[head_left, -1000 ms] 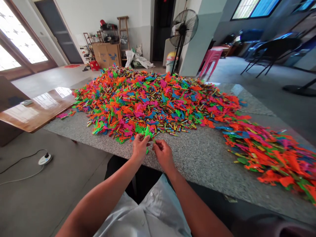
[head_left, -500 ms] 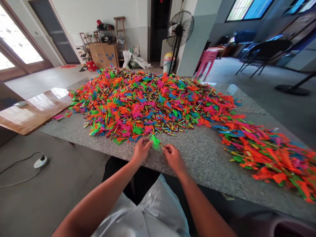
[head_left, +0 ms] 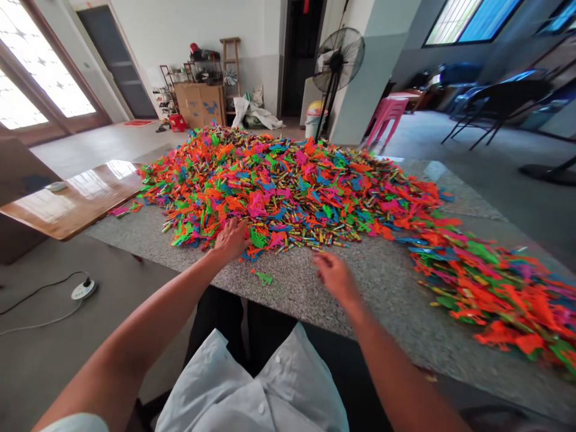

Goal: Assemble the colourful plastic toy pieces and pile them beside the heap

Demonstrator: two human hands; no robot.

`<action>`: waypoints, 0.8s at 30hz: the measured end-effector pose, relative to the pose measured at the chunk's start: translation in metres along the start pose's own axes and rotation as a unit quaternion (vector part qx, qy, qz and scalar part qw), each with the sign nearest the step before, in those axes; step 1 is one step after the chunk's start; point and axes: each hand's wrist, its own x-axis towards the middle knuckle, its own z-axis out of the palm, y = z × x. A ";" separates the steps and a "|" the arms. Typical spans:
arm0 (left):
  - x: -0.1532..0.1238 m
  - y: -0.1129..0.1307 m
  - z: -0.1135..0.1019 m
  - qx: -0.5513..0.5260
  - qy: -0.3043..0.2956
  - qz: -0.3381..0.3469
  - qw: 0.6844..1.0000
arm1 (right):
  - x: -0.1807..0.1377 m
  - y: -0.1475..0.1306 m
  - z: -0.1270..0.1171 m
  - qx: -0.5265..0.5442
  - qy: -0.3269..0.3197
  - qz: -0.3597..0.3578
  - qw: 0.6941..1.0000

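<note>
A big heap of flat plastic pieces [head_left: 256,204] in orange, green, pink and blue, mixed with small yellow-and-red tubes [head_left: 310,231], covers the middle of the grey speckled stone table [head_left: 373,288]. My left hand [head_left: 231,239] lies palm down at the heap's near left edge, fingers stretched over the pieces; its fingertips touch orange ones. Close to the table's front edge is a single green plastic piece [head_left: 264,278], apart from the heap. My right hand [head_left: 335,276], slightly blurred, is over the bare stone with fingers curled together near loose tubes; what they pinch is unclear.
A second row of mostly orange pieces [head_left: 499,288] runs along the table's right side. At left stands a glossy wooden board [head_left: 76,198], with a power socket [head_left: 83,290] on the floor below. A standing fan [head_left: 337,60] and pink stools [head_left: 389,114] are behind.
Both hands have let go of the green piece, which now lies on the table. My left hand has moved left and forward onto the heap; my right has shifted right.
</note>
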 end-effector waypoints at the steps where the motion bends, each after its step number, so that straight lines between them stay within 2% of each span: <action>1: 0.003 0.005 0.000 0.019 -0.008 -0.002 1.000 | -0.009 -0.003 0.025 -0.050 -0.060 -0.053 0.996; 3: 0.006 0.015 0.001 0.051 -0.023 -0.007 0.998 | -0.020 -0.009 0.065 -0.140 -0.113 -0.134 0.975; 5: 0.007 0.021 0.002 0.068 -0.034 -0.006 0.997 | -0.018 -0.015 0.087 -0.234 -0.115 -0.148 0.954; 8: 0.006 0.025 0.002 0.063 -0.021 0.016 0.998 | -0.001 -0.024 0.099 -0.366 -0.130 -0.127 0.913; 11: 0.002 0.026 0.005 0.028 -0.001 0.065 0.998 | 0.013 -0.029 0.103 -0.427 -0.154 -0.141 0.880; 14: -0.002 0.026 0.011 -0.027 -0.006 0.098 0.995 | 0.017 -0.032 0.108 -0.435 -0.135 -0.141 0.879; 17: -0.008 0.029 0.020 -0.064 -0.043 0.117 0.990 | 0.018 -0.033 0.113 -0.434 -0.128 -0.127 0.882; 20: -0.014 0.033 0.029 -0.069 -0.076 0.165 0.981 | 0.021 -0.035 0.116 -0.438 -0.127 -0.104 0.884; 24: -0.016 0.040 0.039 -0.084 -0.087 0.160 0.980 | 0.026 -0.036 0.117 -0.455 -0.149 -0.110 0.871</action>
